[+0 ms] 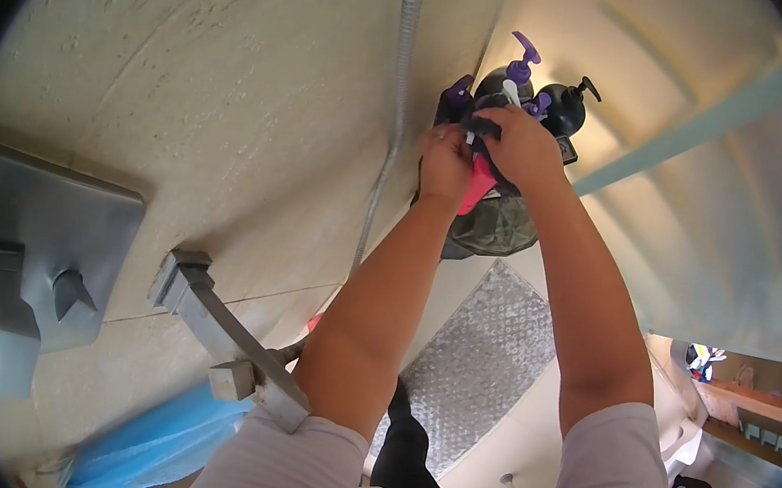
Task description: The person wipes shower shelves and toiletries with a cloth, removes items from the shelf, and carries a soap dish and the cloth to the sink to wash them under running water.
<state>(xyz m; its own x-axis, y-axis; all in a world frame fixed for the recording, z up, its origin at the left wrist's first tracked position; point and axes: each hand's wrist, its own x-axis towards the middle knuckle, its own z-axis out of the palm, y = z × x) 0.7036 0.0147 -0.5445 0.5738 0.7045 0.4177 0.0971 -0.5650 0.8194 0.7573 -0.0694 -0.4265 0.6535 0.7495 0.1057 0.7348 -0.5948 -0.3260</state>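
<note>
Both arms reach up to a cluster of pump bottles in the shower corner. My left hand [446, 165] is closed at the cluster's left side, and what it grips is hidden. My right hand [525, 148] curls over a dark, fuzzy-looking item [483, 129] between the hands, its kind unclear. A bright pink object [477, 188] shows just below my fingers. Behind them stand a black bottle with a purple pump [522, 57] and a round black pump bottle [566, 110]. A dark, shiny bag-like thing [494, 225] hangs under the hands.
A metal shower hose [402, 81] runs down the tiled wall. A grab bar [232, 327] and a faucet plate [73, 237] jut out at left. A translucent shower door [726, 186] stands at right. Below lie a textured grey bath mat [474, 360] and blue plastic sheeting [162, 435].
</note>
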